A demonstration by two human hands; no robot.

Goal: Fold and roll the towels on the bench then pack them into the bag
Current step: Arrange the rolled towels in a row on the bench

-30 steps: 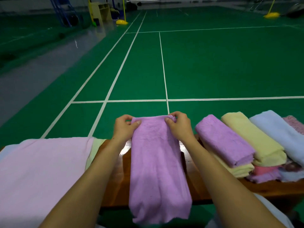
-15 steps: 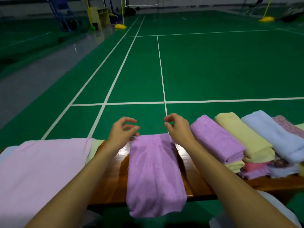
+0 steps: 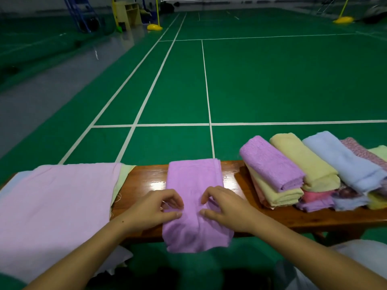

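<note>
Purple terry cloth, folded into a long strip, forms the towel (image 3: 194, 206) being worked; it lies across the glossy brown wooden bench (image 3: 146, 181) with its near end hanging over the front edge. The left hand (image 3: 152, 210) and the right hand (image 3: 226, 208) rest on the strip just above that edge, fingers curled and thumbs extended toward each other, each pinching a small fold of cloth (the exact depth of the pinch cannot be determined). A narrow gap of towel separates the two thumbs.

To the left of the left hand, a pale pink sheet of fabric (image 3: 56, 206) drapes over the bench and hangs down at the front, with a light green layer (image 3: 123, 174) showing at its right border. To the right of the right hand, near but not touching it, folded towels are stacked: a purple towel (image 3: 272, 164), a yellow towel (image 3: 301, 160) and a light blue towel (image 3: 341, 162) on top, with pink, yellow and purple pieces beneath.

Beyond the grip, a green court floor (image 3: 272, 80) marked with white lines extends to the far wall. Yellow post bases (image 3: 154, 27) stand at the rear.
</note>
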